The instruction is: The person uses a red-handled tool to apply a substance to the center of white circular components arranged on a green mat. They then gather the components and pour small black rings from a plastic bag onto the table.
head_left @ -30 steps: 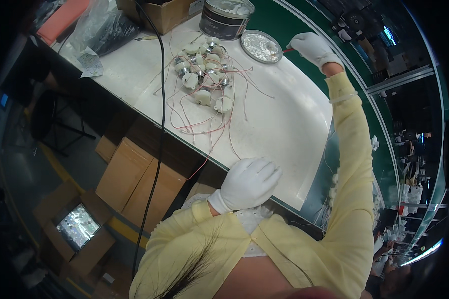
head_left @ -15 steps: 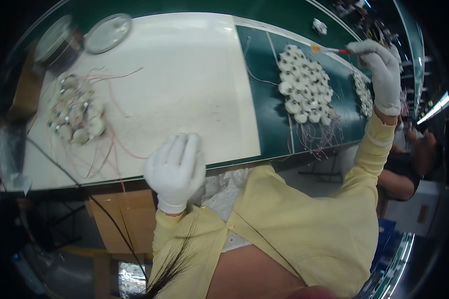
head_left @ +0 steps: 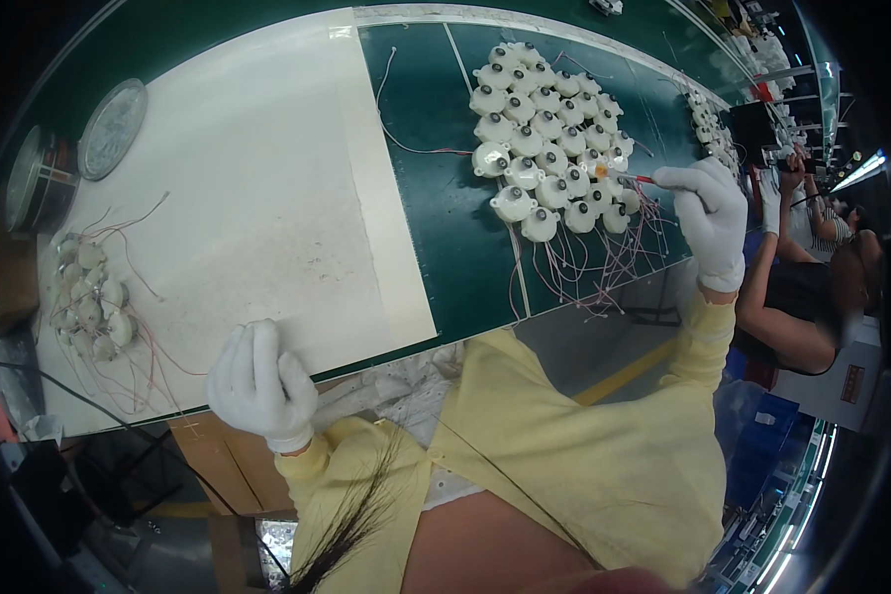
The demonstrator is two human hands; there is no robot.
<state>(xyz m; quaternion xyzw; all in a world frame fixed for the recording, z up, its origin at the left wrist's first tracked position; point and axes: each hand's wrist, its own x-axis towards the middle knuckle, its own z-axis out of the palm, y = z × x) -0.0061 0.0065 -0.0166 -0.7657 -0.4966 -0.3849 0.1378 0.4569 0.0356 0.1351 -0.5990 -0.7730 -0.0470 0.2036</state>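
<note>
My right hand (head_left: 705,210), in a white glove, grips a thin brush (head_left: 636,178) with a red handle. The amber-coloured tip is over the right part of a cluster of small white round motors (head_left: 549,155); whether it touches one I cannot tell. These motors have dark shafts pointing up, with pinkish lead wires trailing toward the near table edge. My left hand (head_left: 259,384), also gloved in white, rests at the front edge of the white sheet with loosely bent fingers and holds nothing visible. Left of it lies a looser pile of similar motors (head_left: 91,309) with wires.
The white sheet (head_left: 257,188) covers the left of the green table (head_left: 406,218). At far left stand a round tub (head_left: 42,183) and its lid (head_left: 113,129). More motors (head_left: 708,124) lie at far right, near a co-worker's arm (head_left: 777,297). A black cable (head_left: 89,401) crosses the near left corner.
My right hand has brought the brush nearer and left, from beyond the motor cluster to over it. My left hand remains at the table edge. The whole view has shifted and turned.
</note>
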